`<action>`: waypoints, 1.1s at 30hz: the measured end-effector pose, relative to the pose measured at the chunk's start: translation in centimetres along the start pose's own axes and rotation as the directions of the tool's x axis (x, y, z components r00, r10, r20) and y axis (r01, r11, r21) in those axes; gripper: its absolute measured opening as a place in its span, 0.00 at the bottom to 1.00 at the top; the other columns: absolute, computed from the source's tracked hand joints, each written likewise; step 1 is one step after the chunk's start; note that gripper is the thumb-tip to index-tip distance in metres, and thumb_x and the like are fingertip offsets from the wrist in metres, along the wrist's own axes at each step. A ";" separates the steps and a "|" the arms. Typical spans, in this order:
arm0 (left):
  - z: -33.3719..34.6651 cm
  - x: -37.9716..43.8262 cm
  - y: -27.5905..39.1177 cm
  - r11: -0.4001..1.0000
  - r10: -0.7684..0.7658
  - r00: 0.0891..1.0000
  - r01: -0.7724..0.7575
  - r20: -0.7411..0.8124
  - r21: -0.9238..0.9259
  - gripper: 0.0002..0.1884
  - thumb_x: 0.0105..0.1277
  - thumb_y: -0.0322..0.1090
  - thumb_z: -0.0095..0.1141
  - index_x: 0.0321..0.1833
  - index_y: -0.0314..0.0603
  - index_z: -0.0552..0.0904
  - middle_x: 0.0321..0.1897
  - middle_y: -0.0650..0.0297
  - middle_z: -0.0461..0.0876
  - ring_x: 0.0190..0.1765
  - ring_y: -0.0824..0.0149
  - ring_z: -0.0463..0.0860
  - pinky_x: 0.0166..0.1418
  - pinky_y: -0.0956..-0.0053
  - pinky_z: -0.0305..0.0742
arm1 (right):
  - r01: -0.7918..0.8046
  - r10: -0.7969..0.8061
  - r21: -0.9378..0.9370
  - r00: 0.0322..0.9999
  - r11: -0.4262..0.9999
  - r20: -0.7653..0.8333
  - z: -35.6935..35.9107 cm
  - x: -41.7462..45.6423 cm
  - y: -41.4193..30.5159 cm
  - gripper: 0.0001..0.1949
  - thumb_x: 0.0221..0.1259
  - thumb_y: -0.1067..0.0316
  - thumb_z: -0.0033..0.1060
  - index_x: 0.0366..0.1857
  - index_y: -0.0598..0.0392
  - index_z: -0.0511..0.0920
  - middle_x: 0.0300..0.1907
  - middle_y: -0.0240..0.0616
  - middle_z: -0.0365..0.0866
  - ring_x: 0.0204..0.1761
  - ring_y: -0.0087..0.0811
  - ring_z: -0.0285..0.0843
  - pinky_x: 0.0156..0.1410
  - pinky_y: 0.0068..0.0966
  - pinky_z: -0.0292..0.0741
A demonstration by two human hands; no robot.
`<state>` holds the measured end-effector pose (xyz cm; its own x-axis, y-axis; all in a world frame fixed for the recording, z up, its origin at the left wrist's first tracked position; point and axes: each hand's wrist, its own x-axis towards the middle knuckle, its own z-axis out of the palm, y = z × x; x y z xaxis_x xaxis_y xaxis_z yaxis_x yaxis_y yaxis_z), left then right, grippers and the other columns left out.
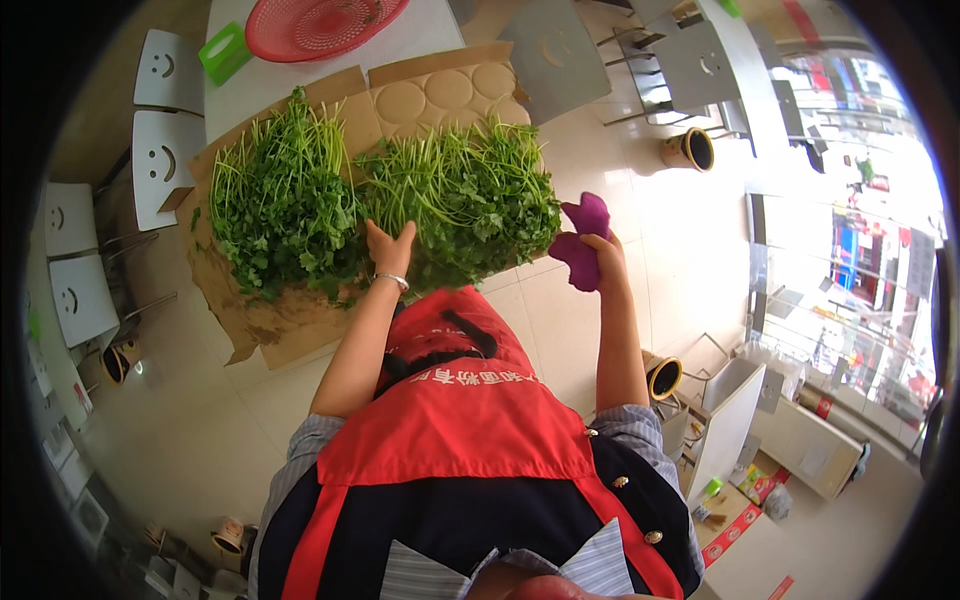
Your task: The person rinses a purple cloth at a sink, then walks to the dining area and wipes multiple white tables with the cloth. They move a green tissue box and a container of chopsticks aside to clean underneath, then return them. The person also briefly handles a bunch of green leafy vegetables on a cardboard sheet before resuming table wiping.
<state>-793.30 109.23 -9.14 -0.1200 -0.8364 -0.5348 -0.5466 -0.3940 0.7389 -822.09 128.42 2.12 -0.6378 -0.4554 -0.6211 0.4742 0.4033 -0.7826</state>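
Observation:
In the head view two heaps of leafy green herbs that look like coriander lie side by side, the left heap and the right heap. Their pale stems point mostly away from me. Under them is a flattened cardboard sheet with round impressions. My left hand, with a bracelet at the wrist, is at the near edge between the heaps, thumb spread from the fingers and nothing visibly held. Right of the herbs, my right hand grips a purple cloth, with a folded part sticking up beyond the fingers.
A red plastic colander and a green plastic holder sit on the white table beyond the cardboard. White chairs line the left side; a grey chair stands behind right. Small bins are on the tiled floor.

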 end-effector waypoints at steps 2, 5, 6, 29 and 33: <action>1.0 0.4 0.8 0.984 -0.167 0.985 0.169 -0.039 0.053 0.57 0.56 0.61 0.63 0.77 0.37 0.43 0.75 0.43 0.48 0.76 0.47 0.52 0.73 0.52 0.56 | -0.028 0.032 -0.065 0.997 0.997 0.063 1.0 2.8 -0.2 0.19 0.55 0.76 0.55 0.54 0.64 0.73 0.41 0.46 0.82 0.38 0.37 0.84 0.42 0.32 0.83; 2.4 0.2 2.4 0.963 -0.235 0.967 0.245 -0.097 0.114 0.55 0.49 0.66 0.65 0.73 0.37 0.57 0.69 0.39 0.59 0.71 0.43 0.59 0.70 0.49 0.60 | -0.079 0.095 -0.106 0.984 0.991 0.150 2.3 6.8 1.3 0.22 0.52 0.77 0.56 0.55 0.62 0.70 0.40 0.43 0.79 0.37 0.36 0.82 0.41 0.34 0.83; 2.2 0.4 2.2 0.956 -0.214 0.972 0.229 -0.097 0.185 0.53 0.48 0.66 0.65 0.71 0.37 0.62 0.67 0.39 0.63 0.69 0.42 0.62 0.69 0.48 0.62 | -0.118 0.141 -0.153 0.979 0.981 0.148 3.3 7.8 1.9 0.22 0.52 0.77 0.55 0.54 0.62 0.70 0.40 0.44 0.78 0.37 0.37 0.82 0.41 0.34 0.83; 0.5 2.9 7.2 0.856 -0.092 0.945 0.236 0.314 -0.460 0.39 0.52 0.54 0.72 0.64 0.42 0.75 0.58 0.62 0.78 0.59 0.66 0.75 0.62 0.67 0.69 | -0.199 0.284 -0.202 0.704 0.959 0.651 17.6 6.6 -0.6 0.19 0.52 0.73 0.55 0.51 0.58 0.72 0.39 0.39 0.79 0.38 0.33 0.78 0.43 0.28 0.77; -5.1 2.1 11.8 0.853 -0.101 0.988 0.148 0.120 -0.500 0.38 0.52 0.53 0.73 0.63 0.40 0.75 0.56 0.60 0.79 0.59 0.65 0.76 0.62 0.66 0.69 | -0.162 0.210 -0.136 0.660 0.977 0.722 21.3 4.6 -4.9 0.20 0.52 0.73 0.54 0.52 0.59 0.72 0.40 0.39 0.79 0.38 0.32 0.78 0.44 0.28 0.76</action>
<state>-795.73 100.91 0.57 -0.1623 -0.7406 -0.6521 -0.0697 -0.6506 0.7562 -814.38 107.41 2.23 0.1168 -0.7888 -0.6035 0.4843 0.5758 -0.6588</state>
